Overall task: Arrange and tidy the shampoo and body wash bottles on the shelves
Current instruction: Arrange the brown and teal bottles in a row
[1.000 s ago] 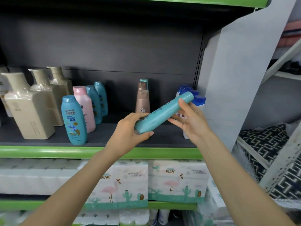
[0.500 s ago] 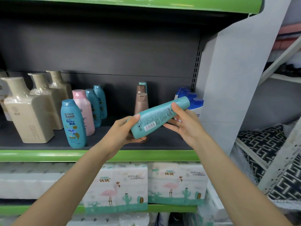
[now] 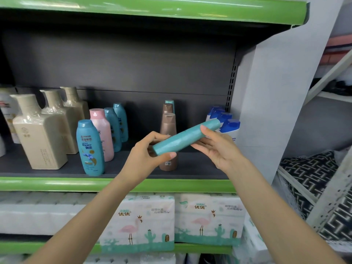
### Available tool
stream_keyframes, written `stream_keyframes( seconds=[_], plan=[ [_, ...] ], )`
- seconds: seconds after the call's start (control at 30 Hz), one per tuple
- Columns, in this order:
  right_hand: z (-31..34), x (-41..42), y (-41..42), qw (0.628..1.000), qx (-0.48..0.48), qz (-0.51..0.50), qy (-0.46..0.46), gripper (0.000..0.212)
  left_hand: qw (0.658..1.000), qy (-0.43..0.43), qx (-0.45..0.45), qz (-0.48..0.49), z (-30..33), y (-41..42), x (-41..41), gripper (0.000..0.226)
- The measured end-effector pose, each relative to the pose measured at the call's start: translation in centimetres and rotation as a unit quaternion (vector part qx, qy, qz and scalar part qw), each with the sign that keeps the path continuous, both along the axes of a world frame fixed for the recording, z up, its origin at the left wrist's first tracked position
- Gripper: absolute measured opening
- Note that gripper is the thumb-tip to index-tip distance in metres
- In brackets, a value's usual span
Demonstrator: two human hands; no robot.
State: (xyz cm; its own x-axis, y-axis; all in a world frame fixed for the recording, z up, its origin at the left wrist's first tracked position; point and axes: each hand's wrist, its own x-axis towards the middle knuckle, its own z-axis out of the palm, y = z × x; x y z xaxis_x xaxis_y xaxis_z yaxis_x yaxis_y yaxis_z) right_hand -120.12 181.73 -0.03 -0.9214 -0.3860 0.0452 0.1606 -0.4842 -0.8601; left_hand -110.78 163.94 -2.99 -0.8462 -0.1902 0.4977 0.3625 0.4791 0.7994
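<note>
A person's two bare hands hold a slim teal bottle (image 3: 185, 137) in the air in front of a shop shelf (image 3: 114, 184). The bottle is a smooth, matte cylinder, tilted with its capped end up and to the right. The left hand (image 3: 146, 157) curls round its lower end, thumb on the near side. The right hand (image 3: 217, 147) cradles the upper part from beneath, thumb pressed against the side and fingers loosely bent.

Behind the hands, on the dark grey shelf with a glossy green front lip, stand upright bottles. At the left are three beige bottles (image 3: 41, 136), square-bodied with flared necks and wrapped in shiny film. Next comes a rounded teal bottle (image 3: 90, 147) whose label reads "Rejoice", beside a pink bottle (image 3: 102, 134) and two more teal ones further back. Near the middle is a row of brown bottles (image 3: 168, 126) with tapered caps, another teal cap showing at the back. At the right end, against a pale grey side panel (image 3: 282, 92), stand white bottles with blue caps (image 3: 229, 126); their writing is too small to read.

On the shelf below lie plastic-wrapped tissue packs (image 3: 141, 221), printed with pink flamingos, green cacti and Chinese characters. To the far right is a black-and-white patterned fabric (image 3: 312, 172).
</note>
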Motion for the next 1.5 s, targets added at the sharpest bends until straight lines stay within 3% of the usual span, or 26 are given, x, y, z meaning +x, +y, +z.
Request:
stream_keyframes(
  seconds=[0.2,0.3,0.43,0.57,0.73,0.9,1.07,1.3,1.5],
  plan=[
    [0.5,0.0,-0.1,0.998,-0.027,-0.006,0.057,0.015,0.997,-0.074,-0.015,0.018,0.1,0.1,-0.5,0.067],
    [0.3,-0.1,-0.5,0.998,-0.038,-0.006,0.059,0.025,0.998,-0.02,-0.022,0.053,0.2,0.6,-0.7,0.06],
    [0.1,-0.2,-0.6,0.997,0.039,-0.016,0.068,0.04,0.996,0.026,-0.061,0.062,0.4,1.7,-0.7,0.059],
    [0.6,-0.7,0.1,0.99,0.072,-0.053,0.113,0.029,0.996,0.011,-0.074,0.051,0.9,1.0,-1.2,0.054],
    [0.9,-1.5,0.1,0.966,0.151,-0.081,0.194,0.031,0.985,0.092,-0.054,0.135,2.2,-0.4,-2.5,0.033],
    [1.3,-3.1,-1.3,0.928,0.239,-0.1,0.266,0.035,0.984,0.055,-0.107,0.132,3.4,-1.7,-5.1,0.045],
    [1.6,-5.6,-3.1,0.887,0.316,-0.127,0.313,0.043,0.989,0.025,-0.118,0.088,3.5,-2.8,-6.2,0.037],
    [1.3,-8.4,-5.6,0.898,0.293,-0.041,0.326,0.036,0.988,0.026,-0.125,0.083,3.5,-3.3,-7.0,0.031],
    [-0.1,-10.3,-7.5,0.919,0.272,0.041,0.284,0.039,0.99,0.012,-0.126,0.053,3.6,-3.8,-7.9,0.032]
  ],
)
